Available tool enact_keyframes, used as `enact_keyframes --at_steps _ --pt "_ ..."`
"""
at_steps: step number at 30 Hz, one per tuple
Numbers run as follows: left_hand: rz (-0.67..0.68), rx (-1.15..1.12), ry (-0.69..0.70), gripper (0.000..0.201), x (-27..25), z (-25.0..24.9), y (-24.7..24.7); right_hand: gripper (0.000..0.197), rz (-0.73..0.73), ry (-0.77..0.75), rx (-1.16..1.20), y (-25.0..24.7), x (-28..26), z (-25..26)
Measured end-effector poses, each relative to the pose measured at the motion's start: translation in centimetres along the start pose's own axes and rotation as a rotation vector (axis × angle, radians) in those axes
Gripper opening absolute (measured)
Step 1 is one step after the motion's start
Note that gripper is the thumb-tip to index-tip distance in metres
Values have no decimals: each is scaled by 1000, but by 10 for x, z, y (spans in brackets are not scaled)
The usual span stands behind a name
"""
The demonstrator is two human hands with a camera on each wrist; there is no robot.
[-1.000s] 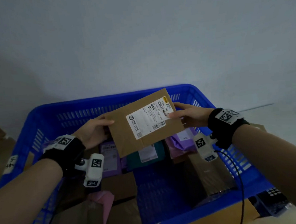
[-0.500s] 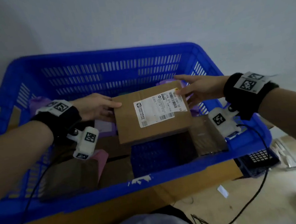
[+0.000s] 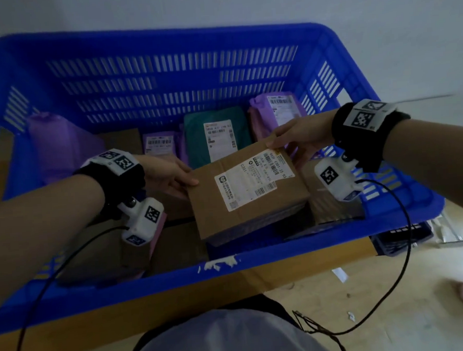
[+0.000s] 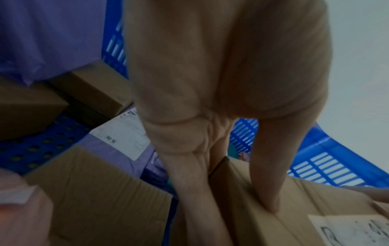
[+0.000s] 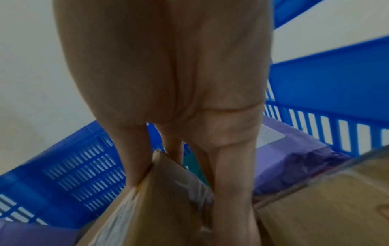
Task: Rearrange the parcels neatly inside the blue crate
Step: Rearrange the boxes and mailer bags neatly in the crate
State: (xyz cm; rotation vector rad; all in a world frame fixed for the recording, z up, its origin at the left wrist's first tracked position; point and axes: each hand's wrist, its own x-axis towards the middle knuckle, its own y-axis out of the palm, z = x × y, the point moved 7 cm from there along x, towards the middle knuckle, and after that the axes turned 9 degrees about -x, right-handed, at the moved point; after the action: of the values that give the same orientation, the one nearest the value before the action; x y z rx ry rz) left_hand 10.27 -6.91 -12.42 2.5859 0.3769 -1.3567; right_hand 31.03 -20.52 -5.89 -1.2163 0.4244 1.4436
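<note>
A flat brown cardboard parcel with a white label hangs low over the front middle of the blue crate. My left hand grips its left edge, thumb on top and fingers beneath, as the left wrist view shows on the parcel. My right hand pinches its far right corner; in the right wrist view the thumb and fingers clamp the parcel's edge. Behind it stand a teal parcel and purple bag parcels.
More brown boxes and a pink bag lie at the crate's front left under my left wrist. A tall brown box stands at the right wall. A large purple bag fills the far left corner. Wrist-camera cables hang over the crate's front rim.
The parcel has come down from above the crate's rim to low inside the front middle, both hands still on it. My head has tilted down over the crate.
</note>
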Motion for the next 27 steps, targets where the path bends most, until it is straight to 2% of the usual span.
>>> enact_keyframes --at_steps 8,12,17,24,27 --pt "1 31 -33 21 23 7 8 26 100 78 23 13 24 -11" --pt "24 120 -41 51 31 7 11 33 116 111 3 10 24 -11" --pt "15 247 -20 65 42 7 12 39 147 139 -95 20 31 -14" --pt "-22 162 -42 33 52 13 5 45 182 162 -329 44 55 -6" --pt "-44 190 -25 29 55 14 5 42 187 186 -402 52 61 -9"
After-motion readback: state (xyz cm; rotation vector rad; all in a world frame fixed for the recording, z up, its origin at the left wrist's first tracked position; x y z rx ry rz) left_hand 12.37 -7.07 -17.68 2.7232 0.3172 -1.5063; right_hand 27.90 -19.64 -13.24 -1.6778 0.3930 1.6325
